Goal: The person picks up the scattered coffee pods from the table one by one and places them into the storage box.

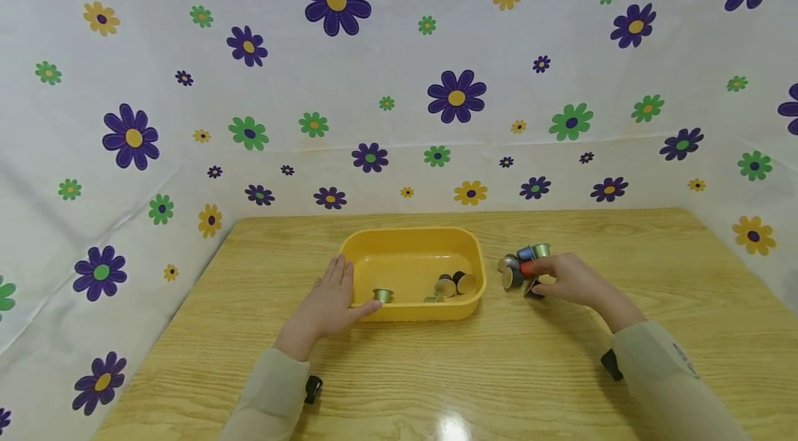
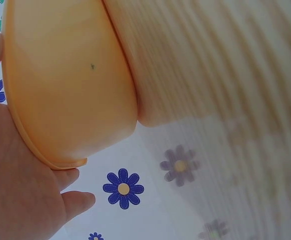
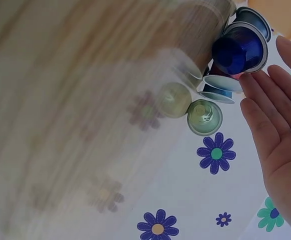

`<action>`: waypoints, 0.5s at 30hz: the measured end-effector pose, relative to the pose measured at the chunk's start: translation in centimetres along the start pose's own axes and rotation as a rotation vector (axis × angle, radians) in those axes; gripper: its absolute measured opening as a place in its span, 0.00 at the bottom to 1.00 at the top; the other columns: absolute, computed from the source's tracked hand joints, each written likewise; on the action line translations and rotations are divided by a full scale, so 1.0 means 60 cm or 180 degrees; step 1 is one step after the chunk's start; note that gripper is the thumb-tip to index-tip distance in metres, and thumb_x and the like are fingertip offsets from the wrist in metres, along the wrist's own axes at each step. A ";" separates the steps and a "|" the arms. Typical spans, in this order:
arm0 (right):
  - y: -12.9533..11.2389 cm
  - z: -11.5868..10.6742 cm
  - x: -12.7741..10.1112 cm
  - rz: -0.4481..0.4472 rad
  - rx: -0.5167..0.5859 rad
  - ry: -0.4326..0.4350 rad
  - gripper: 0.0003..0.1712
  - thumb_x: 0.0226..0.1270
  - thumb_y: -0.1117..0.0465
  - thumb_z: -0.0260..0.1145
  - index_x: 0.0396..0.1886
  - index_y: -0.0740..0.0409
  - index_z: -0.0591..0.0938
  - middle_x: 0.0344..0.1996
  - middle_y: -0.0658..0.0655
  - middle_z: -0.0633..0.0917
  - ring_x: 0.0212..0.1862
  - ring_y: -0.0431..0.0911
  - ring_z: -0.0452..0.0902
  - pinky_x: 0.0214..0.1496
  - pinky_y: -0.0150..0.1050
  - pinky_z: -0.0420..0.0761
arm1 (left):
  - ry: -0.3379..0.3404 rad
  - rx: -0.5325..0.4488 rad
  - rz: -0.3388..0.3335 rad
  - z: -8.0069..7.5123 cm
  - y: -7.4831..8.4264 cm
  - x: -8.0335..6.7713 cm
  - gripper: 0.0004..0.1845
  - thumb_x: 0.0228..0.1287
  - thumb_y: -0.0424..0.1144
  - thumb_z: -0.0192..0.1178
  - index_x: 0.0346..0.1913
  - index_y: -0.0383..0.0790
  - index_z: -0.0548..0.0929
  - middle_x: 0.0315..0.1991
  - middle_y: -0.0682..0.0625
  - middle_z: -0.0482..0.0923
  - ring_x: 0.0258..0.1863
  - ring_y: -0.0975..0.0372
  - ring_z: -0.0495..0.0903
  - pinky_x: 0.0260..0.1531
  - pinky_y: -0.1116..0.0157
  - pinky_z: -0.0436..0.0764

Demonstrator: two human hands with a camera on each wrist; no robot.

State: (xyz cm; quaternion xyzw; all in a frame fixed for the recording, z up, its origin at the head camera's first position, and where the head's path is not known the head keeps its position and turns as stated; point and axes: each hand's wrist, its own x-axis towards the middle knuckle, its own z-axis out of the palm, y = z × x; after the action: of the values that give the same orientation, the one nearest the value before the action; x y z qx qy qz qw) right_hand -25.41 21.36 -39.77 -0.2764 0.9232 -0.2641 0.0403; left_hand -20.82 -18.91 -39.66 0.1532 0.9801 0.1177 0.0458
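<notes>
A yellow plastic tub [image 1: 411,313] stands on the table with several coffee capsules in it, among them a green capsule [image 1: 383,295] near its front left corner. My left hand [image 1: 325,302] rests on the tub's left front corner, its fingers along the left side and the thumb at the front rim. To the tub's right lies a small pile of coffee capsules. My right hand [image 1: 576,280] reaches over this pile, thumb and fingers apart. In the right wrist view, its fingertips are beside a dark blue capsule [image 3: 239,49]. A green capsule [image 3: 204,117] lies near it. The fingers partly hide a red capsule [image 1: 527,268].
The wooden table [image 1: 436,379] carries the tub and the pile. A white cloth [image 1: 386,46] printed with flowers hangs behind the table and along both sides. Black straps [image 1: 313,389] show at both wrists.
</notes>
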 end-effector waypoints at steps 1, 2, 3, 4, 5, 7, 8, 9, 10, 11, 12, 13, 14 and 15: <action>0.001 0.001 0.001 0.0006 -0.0003 -0.0020 0.17 0.53 0.67 0.66 0.43 0.70 0.79 0.38 0.61 0.82 0.44 0.55 0.76 0.45 0.50 0.73 | 0.0000 -0.0007 0.0001 0.000 0.000 0.000 0.54 0.54 0.71 0.38 0.65 0.24 0.44 0.67 0.34 0.34 0.66 0.47 0.34 0.59 0.47 0.48; 0.003 0.002 0.002 0.0009 -0.0013 -0.0037 0.17 0.53 0.67 0.66 0.43 0.70 0.79 0.38 0.61 0.82 0.44 0.55 0.76 0.45 0.49 0.74 | -0.0002 -0.0011 -0.0001 0.000 0.000 0.000 0.54 0.54 0.71 0.39 0.65 0.24 0.44 0.67 0.34 0.34 0.66 0.47 0.34 0.59 0.47 0.48; 0.004 0.002 0.003 0.0009 -0.0025 -0.0056 0.17 0.53 0.67 0.66 0.44 0.70 0.79 0.39 0.61 0.82 0.44 0.55 0.76 0.44 0.49 0.74 | -0.0008 -0.0015 -0.0005 -0.001 0.000 0.000 0.54 0.54 0.71 0.38 0.65 0.25 0.44 0.67 0.34 0.34 0.66 0.48 0.34 0.59 0.47 0.48; 0.005 0.003 0.004 0.0021 -0.0035 -0.0073 0.18 0.52 0.67 0.66 0.44 0.70 0.79 0.39 0.61 0.82 0.44 0.55 0.76 0.44 0.48 0.74 | -0.0015 -0.0018 -0.0006 0.000 -0.001 0.000 0.54 0.54 0.71 0.39 0.65 0.25 0.44 0.67 0.34 0.34 0.66 0.48 0.34 0.59 0.47 0.48; 0.006 0.003 0.005 0.0022 -0.0052 -0.0082 0.18 0.52 0.67 0.66 0.44 0.70 0.79 0.39 0.62 0.82 0.44 0.55 0.76 0.45 0.48 0.74 | -0.0019 -0.0025 -0.0004 0.000 -0.001 0.000 0.54 0.54 0.71 0.39 0.65 0.24 0.44 0.67 0.34 0.34 0.66 0.47 0.34 0.59 0.47 0.47; 0.008 0.004 0.008 0.0027 -0.0099 -0.0092 0.18 0.52 0.67 0.66 0.43 0.70 0.79 0.39 0.62 0.82 0.44 0.55 0.76 0.45 0.48 0.74 | -0.0029 -0.0016 -0.0013 0.000 -0.001 0.001 0.54 0.54 0.71 0.38 0.65 0.25 0.43 0.67 0.34 0.34 0.66 0.48 0.33 0.59 0.47 0.47; 0.008 0.004 0.009 0.0028 -0.0129 -0.0098 0.18 0.52 0.66 0.66 0.43 0.71 0.79 0.38 0.63 0.82 0.44 0.55 0.76 0.44 0.48 0.74 | -0.0031 -0.0006 -0.0018 0.001 -0.001 0.001 0.54 0.54 0.71 0.38 0.65 0.25 0.43 0.67 0.34 0.33 0.66 0.48 0.33 0.59 0.48 0.47; 0.008 0.004 0.011 0.0030 -0.0154 -0.0109 0.18 0.52 0.66 0.66 0.43 0.71 0.79 0.38 0.63 0.82 0.43 0.55 0.76 0.44 0.49 0.74 | -0.0031 0.0000 -0.0017 0.001 -0.001 0.001 0.54 0.54 0.71 0.37 0.65 0.25 0.43 0.67 0.34 0.33 0.66 0.48 0.33 0.59 0.48 0.47; 0.008 0.004 0.012 0.0050 -0.0167 -0.0121 0.18 0.52 0.66 0.66 0.43 0.71 0.79 0.38 0.63 0.82 0.43 0.55 0.76 0.45 0.49 0.74 | -0.0025 0.0004 -0.0010 0.002 -0.002 0.002 0.54 0.54 0.72 0.37 0.65 0.25 0.43 0.67 0.34 0.33 0.66 0.48 0.33 0.59 0.48 0.47; 0.008 0.004 0.013 0.0068 -0.0169 -0.0130 0.17 0.52 0.66 0.66 0.42 0.71 0.79 0.38 0.63 0.82 0.43 0.56 0.76 0.45 0.50 0.74 | -0.0019 0.0003 -0.0008 0.002 -0.002 0.002 0.54 0.54 0.72 0.37 0.65 0.25 0.43 0.67 0.34 0.33 0.66 0.48 0.33 0.59 0.47 0.47; 0.008 0.004 0.013 0.0084 -0.0165 -0.0144 0.17 0.52 0.66 0.66 0.42 0.71 0.79 0.38 0.63 0.82 0.43 0.56 0.76 0.45 0.50 0.73 | -0.0017 0.0007 -0.0012 0.002 -0.002 0.002 0.54 0.53 0.72 0.37 0.66 0.25 0.43 0.67 0.34 0.33 0.66 0.48 0.33 0.59 0.48 0.47; 0.008 0.004 0.014 0.0093 -0.0164 -0.0163 0.17 0.52 0.66 0.66 0.42 0.71 0.79 0.38 0.63 0.82 0.43 0.56 0.76 0.45 0.51 0.73 | -0.0010 0.0006 -0.0008 0.003 -0.003 0.002 0.54 0.53 0.72 0.37 0.66 0.25 0.43 0.67 0.34 0.33 0.66 0.48 0.33 0.59 0.48 0.48; 0.008 0.004 0.015 0.0094 -0.0168 -0.0183 0.17 0.52 0.66 0.66 0.42 0.71 0.79 0.38 0.63 0.82 0.43 0.56 0.76 0.45 0.51 0.73 | -0.0006 0.0001 -0.0007 0.003 -0.003 0.002 0.54 0.53 0.72 0.37 0.65 0.25 0.43 0.67 0.34 0.33 0.66 0.48 0.33 0.59 0.48 0.48; 0.009 0.004 0.016 0.0101 -0.0167 -0.0201 0.16 0.52 0.67 0.66 0.41 0.71 0.79 0.38 0.62 0.82 0.43 0.56 0.76 0.45 0.51 0.73 | -0.0002 -0.0002 -0.0006 0.003 -0.003 0.002 0.54 0.53 0.72 0.37 0.65 0.25 0.43 0.67 0.34 0.33 0.66 0.48 0.33 0.59 0.48 0.48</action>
State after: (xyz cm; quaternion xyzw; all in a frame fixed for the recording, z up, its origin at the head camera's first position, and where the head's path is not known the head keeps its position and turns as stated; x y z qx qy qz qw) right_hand -26.44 21.10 -40.16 -0.2709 0.9323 -0.2303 0.0663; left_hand -20.95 -19.00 -39.86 0.1523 0.9802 0.1180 0.0462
